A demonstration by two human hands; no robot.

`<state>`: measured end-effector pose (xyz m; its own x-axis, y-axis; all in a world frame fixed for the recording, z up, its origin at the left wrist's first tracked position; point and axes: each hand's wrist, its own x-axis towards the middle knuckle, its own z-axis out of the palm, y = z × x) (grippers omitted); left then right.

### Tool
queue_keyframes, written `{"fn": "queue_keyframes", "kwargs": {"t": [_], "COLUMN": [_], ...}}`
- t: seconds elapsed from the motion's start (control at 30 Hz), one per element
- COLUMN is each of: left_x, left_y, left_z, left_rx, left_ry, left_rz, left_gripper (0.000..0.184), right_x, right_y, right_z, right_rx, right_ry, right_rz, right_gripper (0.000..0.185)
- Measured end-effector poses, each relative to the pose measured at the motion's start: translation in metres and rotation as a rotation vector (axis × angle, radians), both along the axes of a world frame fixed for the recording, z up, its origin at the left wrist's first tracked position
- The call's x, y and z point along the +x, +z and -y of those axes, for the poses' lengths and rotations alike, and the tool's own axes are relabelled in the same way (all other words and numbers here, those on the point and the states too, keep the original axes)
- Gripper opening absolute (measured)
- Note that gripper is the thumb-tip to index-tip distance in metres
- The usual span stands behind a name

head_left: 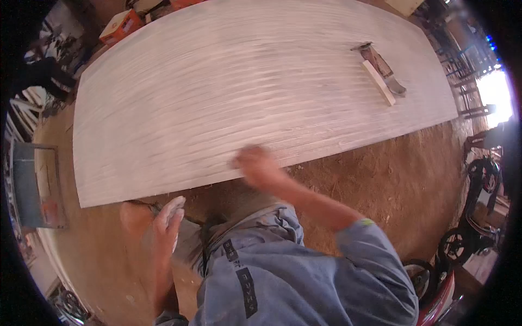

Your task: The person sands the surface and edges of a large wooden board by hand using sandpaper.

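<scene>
Your board [206, 98] shows pale streaks nearly throughout, apparently not yet even; can't tell the grip of your blurred right hand [255, 165] or whitened left hand [168, 218].

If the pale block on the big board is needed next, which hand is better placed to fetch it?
Right, probably. The right hand, though blurred, appears over the near edge of the board, nearer the pale block. The left hand is farther left, short of that edge.
</scene>
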<state>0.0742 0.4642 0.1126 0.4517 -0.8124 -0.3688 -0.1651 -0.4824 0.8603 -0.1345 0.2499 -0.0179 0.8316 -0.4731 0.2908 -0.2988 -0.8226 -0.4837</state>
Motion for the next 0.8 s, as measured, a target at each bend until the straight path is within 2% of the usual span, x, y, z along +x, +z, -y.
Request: {"fn": "queue_keyframes", "kwargs": {"t": [0.03, 0.1, 0.17, 0.27, 0.33, 0.37, 0.43, 0.47, 0.5, 0.53, 0.57, 0.6, 0.63, 0.7, 0.73, 0.8], "left_x": [-0.003, -0.005, -0.004, 0.016, 0.026, 0.031, 0.040, 0.038, 0.034, 0.030, 0.026, 0.021, 0.016, 0.002, -0.001, -0.003], "left_y": [0.003, 0.005, 0.005, -0.029, -0.042, -0.051, -0.065, -0.066, -0.062, -0.058, -0.055, -0.053, -0.049, -0.030, -0.024, -0.028], "left_z": [0.005, 0.016, 0.015, -0.013, -0.037, -0.049, -0.066, -0.062, -0.059, -0.056, -0.052, -0.046, -0.039, -0.014, -0.002, 0.012], "left_rx": [0.004, -0.003, 0.076, 0.065, 0.114, 0.114, 0.120, 0.113, 0.083, 0.054, 0.050, 0.036, 0.028, 0.034, 0.034, -0.003], "left_ry": [0.014, -0.261, -0.285, -0.380, -0.212, -0.220, -0.140, -0.143, -0.131, -0.114, -0.107, -0.108, -0.110, -0.194, -0.282, -0.361], "left_rz": [0.008, 0.212, 0.233, 0.303, 0.287, 0.273, 0.266, 0.259, 0.248, 0.239, 0.238, 0.203, 0.167, 0.238, 0.313, 0.342], "left_gripper": [0.033, 0.033, 0.032, 0.030, 0.029, 0.029, 0.029, 0.029, 0.029, 0.029, 0.029, 0.028, 0.028, 0.028, 0.028, 0.028], "right_x": [0.041, 0.107, 0.098, 0.010, -0.104, -0.160, -0.247, -0.289, -0.311, -0.283, -0.244, -0.243, -0.248, -0.196, -0.148, -0.086], "right_y": [0.010, 0.028, 0.030, 0.028, 0.028, 0.039, 0.044, 0.046, 0.048, 0.060, 0.066, 0.047, 0.025, 0.002, 0.013, 0.064], "right_z": [-0.018, -0.040, -0.037, 0.008, 0.052, 0.071, 0.107, 0.124, 0.135, 0.134, 0.132, 0.126, 0.106, 0.063, 0.038, 0.010], "right_rx": [0.009, 0.031, 0.007, 0.078, -0.022, -0.162, -0.254, -0.230, -0.206, -0.211, 0.295, 0.422, 0.391, 0.009, -0.070, -0.065], "right_ry": [0.066, 0.155, 0.134, 0.070, -0.054, -0.151, -0.474, -0.594, -0.708, -0.704, -1.096, -0.945, -0.675, -0.280, -0.188, -0.170], "right_rz": [-0.046, -0.140, -0.142, -0.273, -0.270, -0.284, -0.558, -0.517, -0.470, -0.472, -0.255, -0.089, -0.029, -0.235, -0.248, -0.267], "right_gripper": [0.032, 0.030, 0.029, 0.027, 0.036, 0.040, 0.031, 0.027, 0.025, 0.025, 0.025, 0.025, 0.025, 0.026, 0.025, 0.021]}}
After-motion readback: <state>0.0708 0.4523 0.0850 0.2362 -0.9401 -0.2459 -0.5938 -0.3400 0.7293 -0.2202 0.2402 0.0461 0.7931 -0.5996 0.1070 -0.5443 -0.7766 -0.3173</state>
